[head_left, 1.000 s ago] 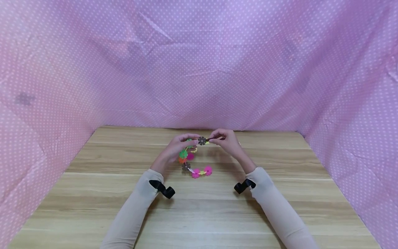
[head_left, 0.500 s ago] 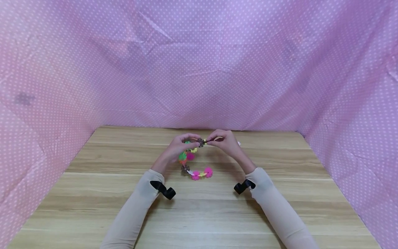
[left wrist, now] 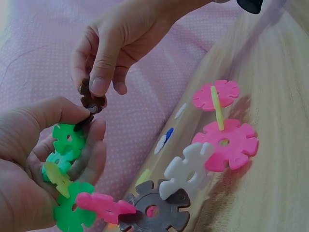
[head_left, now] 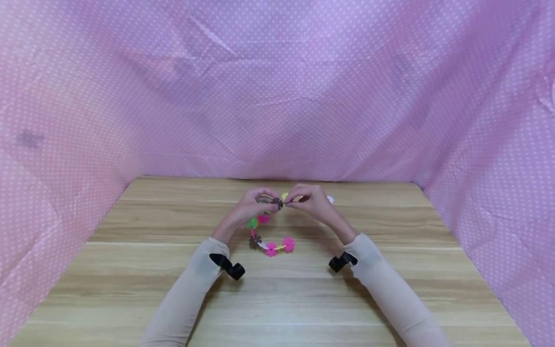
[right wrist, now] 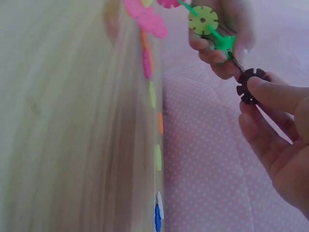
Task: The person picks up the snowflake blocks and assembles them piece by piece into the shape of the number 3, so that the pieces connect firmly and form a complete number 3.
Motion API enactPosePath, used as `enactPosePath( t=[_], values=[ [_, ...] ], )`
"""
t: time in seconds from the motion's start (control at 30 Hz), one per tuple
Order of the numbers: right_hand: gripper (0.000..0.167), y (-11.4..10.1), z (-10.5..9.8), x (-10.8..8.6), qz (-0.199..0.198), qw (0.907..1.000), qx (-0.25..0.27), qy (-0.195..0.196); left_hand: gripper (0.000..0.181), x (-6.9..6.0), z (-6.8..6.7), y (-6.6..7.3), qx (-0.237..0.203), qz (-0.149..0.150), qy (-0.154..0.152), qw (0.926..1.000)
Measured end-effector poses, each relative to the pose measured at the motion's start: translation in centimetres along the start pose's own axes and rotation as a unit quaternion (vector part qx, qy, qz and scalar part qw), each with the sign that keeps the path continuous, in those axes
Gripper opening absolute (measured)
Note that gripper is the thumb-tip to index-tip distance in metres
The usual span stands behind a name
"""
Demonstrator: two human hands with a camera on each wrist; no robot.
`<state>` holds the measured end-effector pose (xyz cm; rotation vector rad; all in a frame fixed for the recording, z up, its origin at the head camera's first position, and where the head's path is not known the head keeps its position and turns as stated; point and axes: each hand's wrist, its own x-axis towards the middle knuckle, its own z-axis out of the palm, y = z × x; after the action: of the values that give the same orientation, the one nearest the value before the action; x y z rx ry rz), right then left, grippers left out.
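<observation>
L hand (head_left: pixel 246 208): thumb + fingers pinching a brown disc (head_left: pixel 278 204), looks to be top end of the slotted-disc chain (left wrist: pixel 75 220). R hand (head_left: pixel 314 200): pinching 2nd brown disc (right wrist: pixel 245 92), thumb on one face, fingers behind, rim toward L hand.

Orientation: 1st brown disc face-on in head view, 2nd approx edge-on, so roughly 90° apart. Prob held that way so slots can cross, same as the other joints. Rims touching or v. close; can't tell if seated.

Chain loc: at/below L hand, over the counter (head_left: pixel 277 299). Upper links lie along L palm, prob to steady the end being worked + stop the rest swinging. Long axis is curved, a C in head view: from L fingertips down twd the person, then bends right, tail at pink disc (head_left: pixel 288 245). Gap of C faces R side. Can't tell if tail touches counter.

Spares nr far edge: white disc (head_left: pixel 331 199), blue disc (right wrist: pixel 157 220) etc. Prob parked there for reach w/o crowding the hands.
</observation>
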<state>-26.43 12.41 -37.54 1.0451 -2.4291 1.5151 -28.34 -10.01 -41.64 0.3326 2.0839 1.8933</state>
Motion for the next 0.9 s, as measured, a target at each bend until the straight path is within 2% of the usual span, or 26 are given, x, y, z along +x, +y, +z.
enactPosePath(
  t=[0.13, 0.37, 0.5, 0.7, 0.9],
  values=[
    [0.007, 0.0, 0.3, -0.1, -0.022, 0.9997, -0.006, -0.006, 0.025, -0.1, 0.0, -0.2, -0.002, 0.003, -0.001, 1.0000],
    [0.010, 3.6, 0.7, -0.3, -0.084, 0.9962, -0.023, 0.002, 0.027, 0.0, 0.3, -0.1, 0.024, -0.011, 0.004, 0.9996],
    [0.010, 3.4, 0.8, -0.5, -0.096, 0.9949, -0.030, 0.008, 0.025, -0.2, 0.5, 0.2, 0.033, -0.005, 0.002, 0.9994],
    [0.011, 3.0, 1.0, -0.5, -0.088, 0.9952, -0.038, 0.020, 0.026, -0.6, 0.5, 0.7, 0.034, 0.000, -0.002, 0.9994],
    [0.011, 3.3, 1.0, -0.5, -0.058, 0.9982, -0.011, 0.014, 0.025, -0.6, 0.3, 0.6, 0.038, 0.002, -0.022, 0.9990]
  ],
)
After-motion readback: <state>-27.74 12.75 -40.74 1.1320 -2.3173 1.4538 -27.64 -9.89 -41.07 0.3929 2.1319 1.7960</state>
